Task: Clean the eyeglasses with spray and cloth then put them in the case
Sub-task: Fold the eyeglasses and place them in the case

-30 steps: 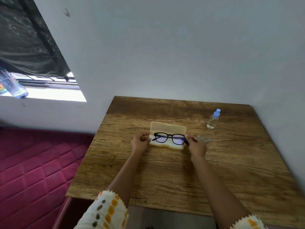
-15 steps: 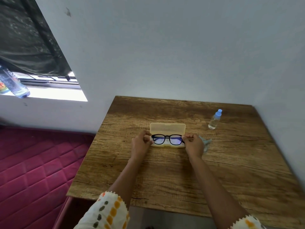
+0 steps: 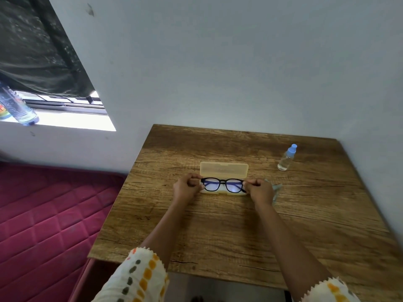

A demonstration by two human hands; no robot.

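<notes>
Black-framed eyeglasses (image 3: 223, 185) lie in the lower half of an open pale yellow case (image 3: 224, 169) at the middle of the wooden table (image 3: 218, 225). My left hand (image 3: 187, 188) pinches the frame's left end. At the frame's right end, my right hand (image 3: 260, 191) grips it too. The case lid stands tilted up behind the glasses. A grey-blue cloth (image 3: 275, 188) lies on the table just right of my right hand, partly hidden by it. The small clear spray bottle (image 3: 287, 157) with a blue cap stands upright at the back right.
A white wall runs behind the table and along its right side. A red quilted mattress (image 3: 48, 219) lies to the left, below table level. On the window sill at far left stands a plastic bottle (image 3: 17, 105).
Both hands have lowered the eyeglasses further into the case's bottom half. The cloth shows a little more beside my right hand.
</notes>
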